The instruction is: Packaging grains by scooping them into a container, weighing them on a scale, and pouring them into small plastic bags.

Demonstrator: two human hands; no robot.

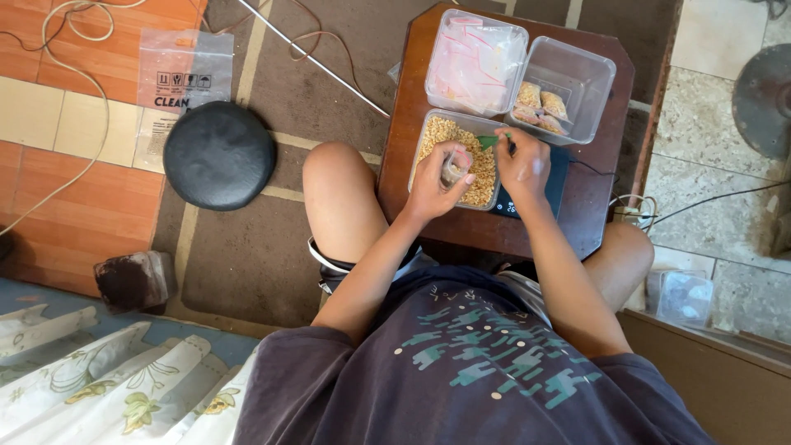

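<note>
Over the tub of yellow grain (482, 177) on the small wooden table (585, 214), my left hand (437, 183) pinches a little clear bag (454, 167) while my right hand (521, 161) grips a green scoop (489, 141) just beside it.

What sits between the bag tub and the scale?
In the head view, the filled-packet tub lies between the bag tub and the scale, holding a few packed bags.

I see my left hand (435, 183) holding a small clear bag (454, 167) over the tub of yellow grains (441, 132); my right hand (522, 165) grips a green scoop (489, 141) just beside it.
</note>
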